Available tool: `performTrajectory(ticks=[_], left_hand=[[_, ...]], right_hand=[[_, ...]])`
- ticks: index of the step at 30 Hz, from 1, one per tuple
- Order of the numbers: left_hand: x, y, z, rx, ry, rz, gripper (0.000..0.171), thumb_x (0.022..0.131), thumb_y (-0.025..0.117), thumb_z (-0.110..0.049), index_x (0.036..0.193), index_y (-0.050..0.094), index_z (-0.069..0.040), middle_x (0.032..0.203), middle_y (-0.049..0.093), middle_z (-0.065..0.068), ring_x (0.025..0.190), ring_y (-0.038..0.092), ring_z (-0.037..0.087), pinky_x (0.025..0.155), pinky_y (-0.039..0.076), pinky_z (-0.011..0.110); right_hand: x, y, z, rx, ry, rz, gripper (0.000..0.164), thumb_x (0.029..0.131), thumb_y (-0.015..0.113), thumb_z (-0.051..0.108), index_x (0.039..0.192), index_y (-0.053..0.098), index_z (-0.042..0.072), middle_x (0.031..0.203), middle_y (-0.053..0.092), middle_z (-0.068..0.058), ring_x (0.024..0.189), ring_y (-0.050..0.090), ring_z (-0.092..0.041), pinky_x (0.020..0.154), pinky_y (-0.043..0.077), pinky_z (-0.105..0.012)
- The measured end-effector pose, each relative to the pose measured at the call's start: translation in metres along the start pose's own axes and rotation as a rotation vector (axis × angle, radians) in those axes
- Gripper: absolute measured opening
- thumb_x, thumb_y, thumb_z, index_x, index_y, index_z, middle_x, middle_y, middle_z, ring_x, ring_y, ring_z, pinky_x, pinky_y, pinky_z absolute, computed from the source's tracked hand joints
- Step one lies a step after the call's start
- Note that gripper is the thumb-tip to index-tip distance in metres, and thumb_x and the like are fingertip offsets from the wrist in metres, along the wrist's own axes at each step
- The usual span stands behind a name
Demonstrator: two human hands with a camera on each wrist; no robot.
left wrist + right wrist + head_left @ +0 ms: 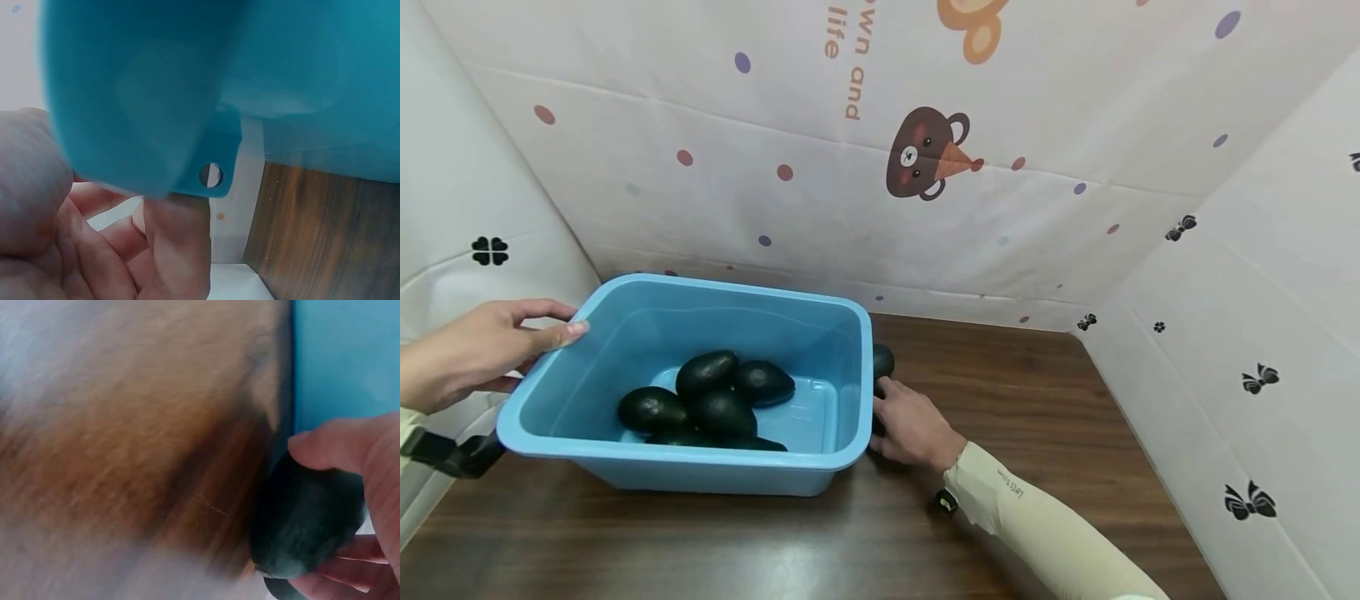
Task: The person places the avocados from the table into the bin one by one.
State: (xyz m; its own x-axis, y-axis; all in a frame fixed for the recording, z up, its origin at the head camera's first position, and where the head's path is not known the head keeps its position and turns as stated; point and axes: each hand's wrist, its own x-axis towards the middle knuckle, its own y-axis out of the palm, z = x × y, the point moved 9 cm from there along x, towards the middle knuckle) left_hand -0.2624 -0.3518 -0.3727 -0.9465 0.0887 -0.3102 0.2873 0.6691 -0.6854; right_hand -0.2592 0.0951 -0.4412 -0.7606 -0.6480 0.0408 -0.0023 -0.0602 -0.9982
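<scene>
A light blue plastic tub (625,450) stands on the left of the table, with several dark green avocados (707,372) piled inside it. My left hand (482,346) grips the tub's left end, thumb over the rim and fingers beneath; the left wrist view shows the rim's underside with a holed tab (215,175). Just outside the tub's right wall, my right hand (913,425) holds an avocado (306,519) between thumb and fingers. Another avocado (883,361) lies just beyond that hand, partly hidden by the tub.
The brown wood-grain table (1015,392) extends to the right and front of the tub. A white patterned sheet (820,208) rises behind the table, and similar white walls (1247,333) flank it on both sides.
</scene>
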Motion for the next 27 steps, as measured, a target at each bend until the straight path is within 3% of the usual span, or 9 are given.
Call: performTrajectory(ticks=[6,13,27], left_hand=[[-0.001,0.000,-0.001,-0.001,-0.003,0.003,0.081,0.110,0.039,-0.053,0.155,0.022,0.012,0.137,0.042,0.052,0.082,0.072,0.028,0.069,0.066,0.055],[-0.001,0.000,-0.001,0.006,-0.008,0.002,0.082,0.109,0.038,-0.054,0.156,0.021,0.012,0.138,0.041,0.053,0.081,0.073,0.030,0.068,0.066,0.054],[-0.002,0.001,-0.003,0.011,-0.007,0.013,0.082,0.110,0.038,-0.053,0.156,0.019,0.012,0.138,0.040,0.053,0.082,0.073,0.031,0.067,0.066,0.052]], right_hand=[[-0.005,-0.014,-0.006,0.005,0.014,-0.009,0.058,0.088,0.083,0.036,0.141,0.064,0.024,0.110,0.064,-0.007,0.088,0.056,-0.016,0.075,0.058,-0.031],[-0.010,-0.047,-0.003,0.013,-0.030,-0.056,0.061,0.087,0.082,0.033,0.143,0.063,0.021,0.120,0.065,-0.009,0.093,0.059,-0.017,0.080,0.061,-0.032],[-0.026,-0.108,0.007,-0.059,-0.055,-0.077,0.062,0.083,0.082,0.029,0.142,0.064,0.024,0.109,0.057,-0.003,0.088,0.051,-0.013,0.071,0.052,-0.026]])
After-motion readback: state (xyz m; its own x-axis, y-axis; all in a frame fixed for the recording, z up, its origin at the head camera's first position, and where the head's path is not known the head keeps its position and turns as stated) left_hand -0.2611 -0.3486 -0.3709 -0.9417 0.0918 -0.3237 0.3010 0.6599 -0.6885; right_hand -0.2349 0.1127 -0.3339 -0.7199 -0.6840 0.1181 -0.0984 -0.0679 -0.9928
